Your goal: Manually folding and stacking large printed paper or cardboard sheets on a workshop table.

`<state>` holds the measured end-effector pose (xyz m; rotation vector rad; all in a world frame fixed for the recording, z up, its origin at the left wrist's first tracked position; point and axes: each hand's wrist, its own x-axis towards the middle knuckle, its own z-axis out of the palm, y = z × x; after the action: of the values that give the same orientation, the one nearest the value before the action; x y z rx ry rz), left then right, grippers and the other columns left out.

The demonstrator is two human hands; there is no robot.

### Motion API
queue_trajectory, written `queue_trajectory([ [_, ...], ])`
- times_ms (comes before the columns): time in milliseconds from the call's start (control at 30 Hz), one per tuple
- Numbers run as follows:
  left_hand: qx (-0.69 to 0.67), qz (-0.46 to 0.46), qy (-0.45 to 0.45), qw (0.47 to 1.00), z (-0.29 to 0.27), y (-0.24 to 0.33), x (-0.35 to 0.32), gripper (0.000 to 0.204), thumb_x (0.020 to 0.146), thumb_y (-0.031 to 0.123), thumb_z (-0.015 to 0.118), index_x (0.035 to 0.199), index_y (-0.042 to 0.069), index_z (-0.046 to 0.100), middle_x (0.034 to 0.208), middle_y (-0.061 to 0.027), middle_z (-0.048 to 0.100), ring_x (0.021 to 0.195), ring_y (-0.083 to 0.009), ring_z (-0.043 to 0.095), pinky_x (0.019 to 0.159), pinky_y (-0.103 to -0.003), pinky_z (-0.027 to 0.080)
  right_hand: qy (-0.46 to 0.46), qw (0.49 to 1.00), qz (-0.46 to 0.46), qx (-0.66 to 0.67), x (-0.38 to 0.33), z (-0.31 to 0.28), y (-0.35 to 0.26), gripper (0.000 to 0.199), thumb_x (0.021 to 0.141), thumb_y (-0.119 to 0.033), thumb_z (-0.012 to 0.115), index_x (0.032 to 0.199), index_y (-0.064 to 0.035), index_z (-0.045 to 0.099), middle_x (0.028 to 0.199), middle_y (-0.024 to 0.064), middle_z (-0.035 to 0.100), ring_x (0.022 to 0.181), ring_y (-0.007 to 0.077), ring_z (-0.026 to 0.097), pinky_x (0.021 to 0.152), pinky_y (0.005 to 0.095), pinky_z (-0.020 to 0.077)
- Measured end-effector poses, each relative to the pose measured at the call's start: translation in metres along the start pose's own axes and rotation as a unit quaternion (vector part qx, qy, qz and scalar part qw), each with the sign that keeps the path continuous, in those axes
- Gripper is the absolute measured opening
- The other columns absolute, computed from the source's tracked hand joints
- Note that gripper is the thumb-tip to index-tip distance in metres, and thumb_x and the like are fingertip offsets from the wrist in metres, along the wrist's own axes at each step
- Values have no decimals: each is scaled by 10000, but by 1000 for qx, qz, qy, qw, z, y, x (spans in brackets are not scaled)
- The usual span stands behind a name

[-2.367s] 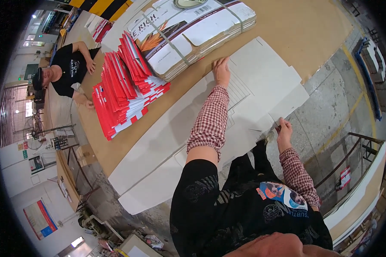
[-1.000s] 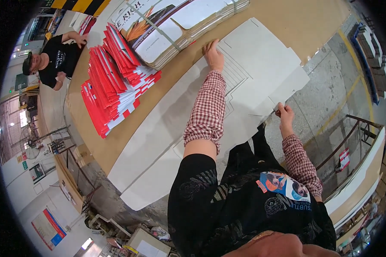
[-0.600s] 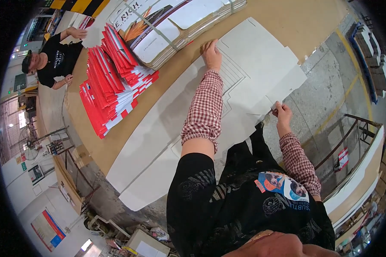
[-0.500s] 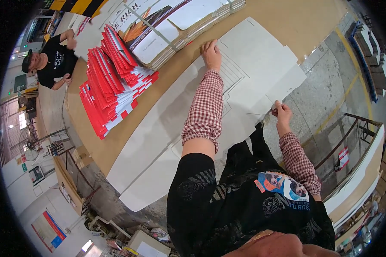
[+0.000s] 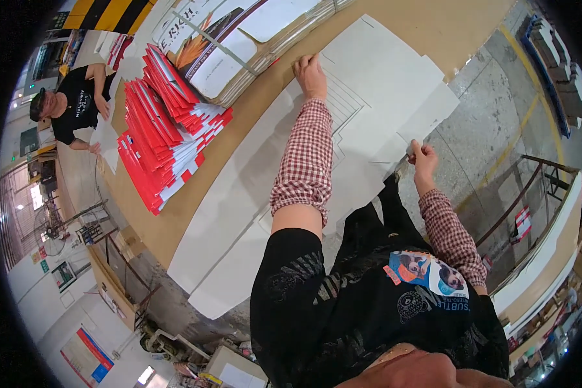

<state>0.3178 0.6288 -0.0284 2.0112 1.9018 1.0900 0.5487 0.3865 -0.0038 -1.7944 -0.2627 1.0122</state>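
A large flat die-cut cardboard sheet [image 5: 388,84], off-white with cut lines and slots, lies across the brown table and overhangs its near side. My left hand [image 5: 312,76] is at the sheet's far edge, its fingers curled over the rim. The near right edge of the same sheet is pinched between the thumb and fingers of my right hand [image 5: 423,160]. Checked red and white sleeves cover both forearms. Whether several sheets lie under the top one, I cannot tell.
Red and white folded cartons [image 5: 165,129] are heaped left on the brown tabletop [image 5: 155,226]. Behind them sits a strapped bundle of printed flat cartons [image 5: 239,48]. Across the table at far left stands a co-worker [image 5: 77,107]. A metal-framed table [image 5: 543,258] is at right.
My left hand has moved slightly left along the far edge, its fingers more bent. The right hand keeps its pinch. The co-worker's raised hand has come down to the table.
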Motion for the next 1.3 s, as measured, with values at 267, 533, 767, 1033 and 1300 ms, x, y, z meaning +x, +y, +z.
queue_trajectory([
  [267,21,14,16,1000,4,1,3,211,807,115,553,999,68,626,978,-84,547,953,-273,455,885,-383,344,19,999,-12,-25,6,-3,16,290,797,-253,652,706,-61,456,680,8,490,574,91,471,501,252,397],
  [533,97,-56,-4,994,-2,3,-4,228,788,239,606,973,106,617,1015,-57,516,1008,-266,421,871,-419,325,-8,964,141,226,-20,19,-5,680,891,-548,300,1343,-42,270,1324,120,349,1176,272,363,973,389,298],
  [767,47,-20,22,998,2,-1,0,218,789,253,607,950,106,624,1012,-55,516,1005,-264,424,861,-417,330,-56,949,163,264,-7,24,-12,697,900,-560,200,1373,-49,189,1397,118,257,1256,286,279,1034,404,233],
  [1033,43,-20,30,998,3,-30,-6,258,705,213,629,920,79,584,1016,-151,500,1051,-358,409,893,-493,315,-149,930,217,256,-8,16,7,780,862,-621,224,1388,-54,125,1434,132,150,1310,301,148,1057,441,129],
  [1300,-101,-12,90,991,-79,-46,-27,186,776,60,516,926,45,626,917,-139,589,861,-323,553,747,-383,442,-91,925,296,222,-44,-17,9,903,818,-676,258,1388,-20,12,1441,139,128,1324,298,132,1066,452,111],
])
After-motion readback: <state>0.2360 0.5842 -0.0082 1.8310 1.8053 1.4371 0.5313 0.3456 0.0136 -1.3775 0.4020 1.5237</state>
